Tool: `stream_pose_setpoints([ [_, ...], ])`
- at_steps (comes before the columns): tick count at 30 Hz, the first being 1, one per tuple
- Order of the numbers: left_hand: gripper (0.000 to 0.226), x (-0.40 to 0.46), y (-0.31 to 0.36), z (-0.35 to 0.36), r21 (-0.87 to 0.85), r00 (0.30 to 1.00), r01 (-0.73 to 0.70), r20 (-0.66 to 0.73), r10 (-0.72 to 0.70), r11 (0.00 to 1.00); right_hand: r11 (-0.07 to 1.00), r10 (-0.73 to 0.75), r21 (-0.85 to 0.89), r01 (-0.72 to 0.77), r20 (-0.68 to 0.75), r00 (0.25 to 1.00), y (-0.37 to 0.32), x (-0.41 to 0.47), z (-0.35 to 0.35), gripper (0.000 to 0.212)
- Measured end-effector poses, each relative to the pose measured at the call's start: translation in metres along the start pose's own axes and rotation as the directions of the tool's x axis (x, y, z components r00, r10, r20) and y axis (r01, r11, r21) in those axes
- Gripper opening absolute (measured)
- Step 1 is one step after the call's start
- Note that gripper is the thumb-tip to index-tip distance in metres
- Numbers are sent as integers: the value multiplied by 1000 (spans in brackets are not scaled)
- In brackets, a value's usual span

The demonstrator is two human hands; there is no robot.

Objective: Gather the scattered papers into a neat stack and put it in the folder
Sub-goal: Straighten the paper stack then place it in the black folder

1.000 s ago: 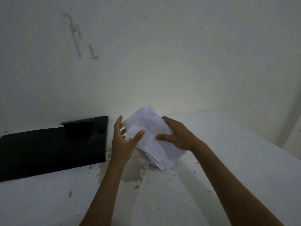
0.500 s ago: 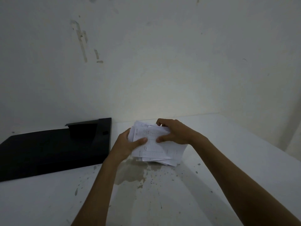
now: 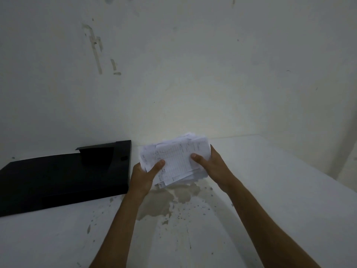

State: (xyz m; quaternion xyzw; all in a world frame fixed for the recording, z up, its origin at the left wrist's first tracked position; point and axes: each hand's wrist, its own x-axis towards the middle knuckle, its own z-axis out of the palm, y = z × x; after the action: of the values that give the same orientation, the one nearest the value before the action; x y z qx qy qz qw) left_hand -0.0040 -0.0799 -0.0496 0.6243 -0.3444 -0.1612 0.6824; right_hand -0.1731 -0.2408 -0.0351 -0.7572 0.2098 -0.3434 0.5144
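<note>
White stained desk against your pale scuffed wall, one black folder, one uneven paper stack, left hand and right hand fingers pinching its sides.

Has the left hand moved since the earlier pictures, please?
Yes. The left hand has closed in on the papers and now grips them, lying nearer the black folder.
</note>
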Motion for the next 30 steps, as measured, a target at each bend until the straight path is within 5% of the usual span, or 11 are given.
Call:
stream_pose_setpoints([
  [3, 38, -4, -6, -5, 98, 998, -10, 64, 4, 995, 997, -8, -80, 8, -9, 1000, 9, -3, 3, 55],
  [7, 90, -10, -18, -8, 215, 985, 28, 162, -64, 976, 996, 85, -40, -82, 77, 993, 30, -11, 4, 61],
  [15, 95, -9, -16, 9, 121, 999, -11, 35, 7, 993, 999, -25, -25, 22, -103, 994, 31, -8, 17, 49],
  [21, 125, -12, -25, 12, 255, 996, 3, 84, -25, 967, 999, -26, -48, 26, -6, 1000, 48, -18, 11, 55],
  [25, 78, -8, -19, 14, 187, 1000, -22, -11, 25, 982, 996, -80, -43, 76, -80, 994, 41, -13, 11, 49],
  [30, 76, -8, -30, 14, 202, 999, -42, 1, 42, 979, 990, -44, -133, 40, -26, 999, 56, -15, 13, 62],
])
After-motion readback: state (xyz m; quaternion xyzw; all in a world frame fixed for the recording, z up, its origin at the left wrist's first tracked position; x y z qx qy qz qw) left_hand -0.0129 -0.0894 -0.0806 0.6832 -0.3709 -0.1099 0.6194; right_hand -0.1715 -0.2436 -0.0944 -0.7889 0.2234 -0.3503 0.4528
